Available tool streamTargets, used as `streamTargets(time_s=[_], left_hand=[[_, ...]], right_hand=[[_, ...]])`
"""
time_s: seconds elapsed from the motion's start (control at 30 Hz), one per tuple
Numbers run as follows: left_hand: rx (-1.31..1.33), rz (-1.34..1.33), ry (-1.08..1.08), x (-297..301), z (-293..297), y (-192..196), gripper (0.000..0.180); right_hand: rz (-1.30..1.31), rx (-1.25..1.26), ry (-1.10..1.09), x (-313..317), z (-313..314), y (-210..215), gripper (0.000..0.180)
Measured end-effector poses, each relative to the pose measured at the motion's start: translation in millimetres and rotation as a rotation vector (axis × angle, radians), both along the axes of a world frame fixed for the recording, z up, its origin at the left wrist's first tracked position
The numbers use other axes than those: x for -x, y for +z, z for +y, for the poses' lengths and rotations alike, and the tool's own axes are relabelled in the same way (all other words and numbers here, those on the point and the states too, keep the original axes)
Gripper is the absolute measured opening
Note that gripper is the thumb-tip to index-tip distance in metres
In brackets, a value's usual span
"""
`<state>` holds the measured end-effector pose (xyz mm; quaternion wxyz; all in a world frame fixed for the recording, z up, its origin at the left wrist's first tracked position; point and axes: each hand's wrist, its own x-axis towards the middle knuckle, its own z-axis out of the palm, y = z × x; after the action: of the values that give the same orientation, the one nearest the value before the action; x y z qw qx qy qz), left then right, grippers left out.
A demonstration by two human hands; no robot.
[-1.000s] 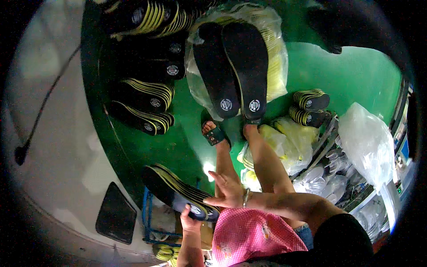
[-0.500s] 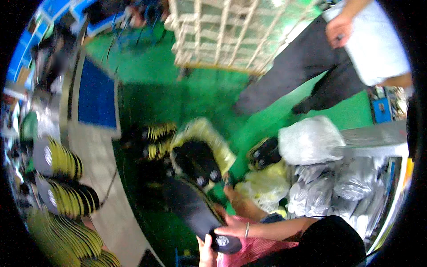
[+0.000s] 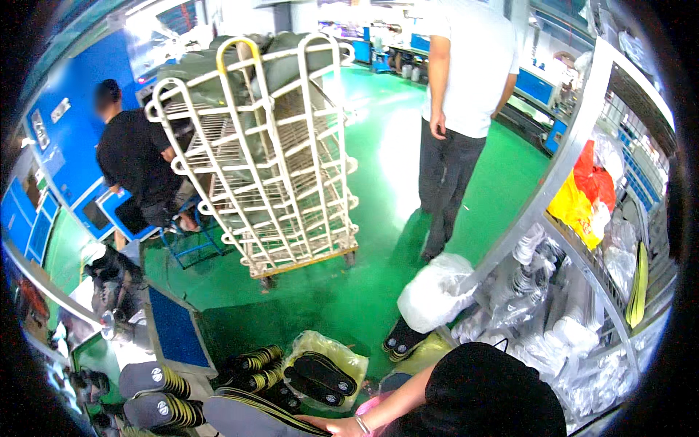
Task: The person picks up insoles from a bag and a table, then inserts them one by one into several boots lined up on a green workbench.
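Note:
My right hand (image 3: 331,425), a bracelet on its wrist, lies at the bottom edge with its fingers on the end of a long stack of grey insoles with yellow edges (image 3: 247,411). Its forearm comes in from the right, under a black rounded shape (image 3: 495,393). My left hand is out of the picture. Just above the hand, a clear yellowish plastic bag (image 3: 349,360) holds a pair of black insoles (image 3: 320,375).
More insole stacks (image 3: 255,360) and grey ones (image 3: 149,379) lie on the green floor. A tall white wire trolley (image 3: 269,160) stands ahead. One person in a white shirt (image 3: 466,87) stands, another in black (image 3: 138,160) sits left. A white bag (image 3: 437,291) leans on shelving (image 3: 582,146).
The view has swung up from the insoles on the floor to the room ahead. The insole stack and my right hand have dropped to the bottom edge; my left hand has left the picture.

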<state>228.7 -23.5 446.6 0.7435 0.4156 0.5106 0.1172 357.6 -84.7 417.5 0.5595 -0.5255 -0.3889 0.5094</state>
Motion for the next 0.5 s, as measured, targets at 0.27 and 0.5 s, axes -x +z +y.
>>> streamTargets(time_s=[0.27,0.5], left_hand=[[-0.299,-0.167,0.049,71.3,-65.7,62.1,0.072],[-0.942,-0.470,0.315,118.3,-140.2,84.8,0.096]], right_hand=[[-0.229,-0.433,0.242,32.0,-28.8,98.1,0.084],[-0.068,-0.147,0.497,72.0,-90.7,139.1,0.076]])
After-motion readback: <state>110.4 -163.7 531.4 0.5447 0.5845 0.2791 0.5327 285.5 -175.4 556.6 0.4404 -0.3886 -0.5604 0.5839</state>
